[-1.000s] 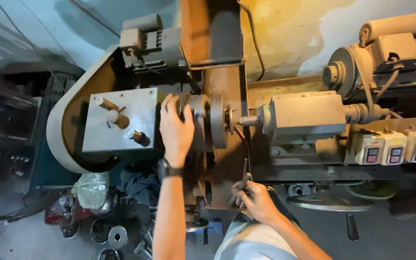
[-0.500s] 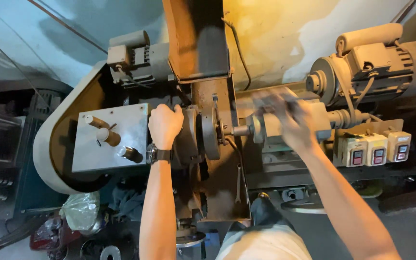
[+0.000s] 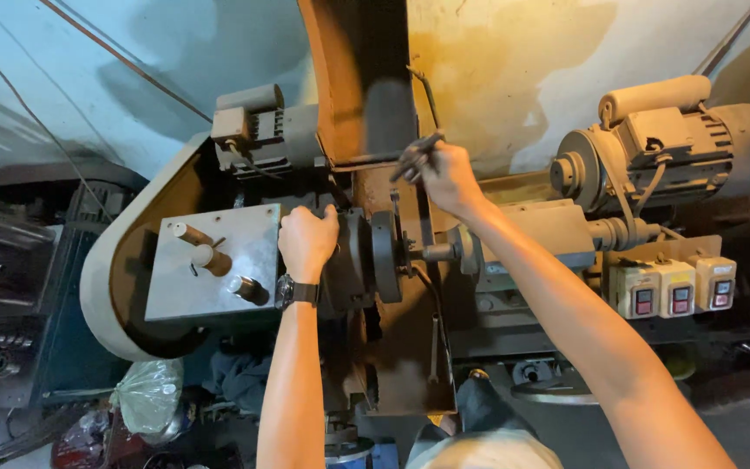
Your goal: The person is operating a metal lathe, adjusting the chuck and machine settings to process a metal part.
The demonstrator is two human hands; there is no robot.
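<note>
Fingers of right hand (image 3: 446, 178) clench a dark tool (image 3: 417, 155); left hand (image 3: 307, 241) grips chuck (image 3: 359, 258).

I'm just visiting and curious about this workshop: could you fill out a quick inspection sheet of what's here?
Surface: grimy machine body, rust-brown.
Job's things: round chuck; dark metal tool.
Clutter: plastic bag and dark cloth below the machine.
Grippers: left hand grips the chuck, wristwatch on; right hand holds the tool up near the belt guard.
Cables: thin line across the wall; wire at the motor.
Surroundings: electric motor, three switch boxes, grey plate with pegs.
</note>
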